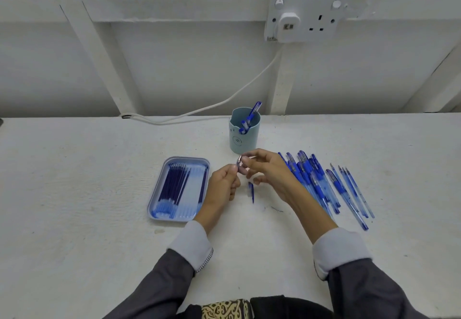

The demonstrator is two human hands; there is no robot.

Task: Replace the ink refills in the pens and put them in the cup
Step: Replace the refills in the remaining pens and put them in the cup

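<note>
The left hand [223, 185] grips the barrel of a light, slim blue plastic pen [238, 167], while the right hand [270, 171] pinches what seems its tiny, slippery metal tip [240, 159].

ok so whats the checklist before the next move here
1. Grip on the work: left hand and right hand both pinch a small pen part: ok.
2. Old refill out of it: hidden by the fingers: cannot tell.
3. New refills at hand, lying in the tray beside the left hand: ok.
4. Loose blue piece on the table below the hands, within reach: ok.
5. Cup upright, with room beside the standing pens: ok.
6. Pen pile waiting by the right hand: ok.
</note>
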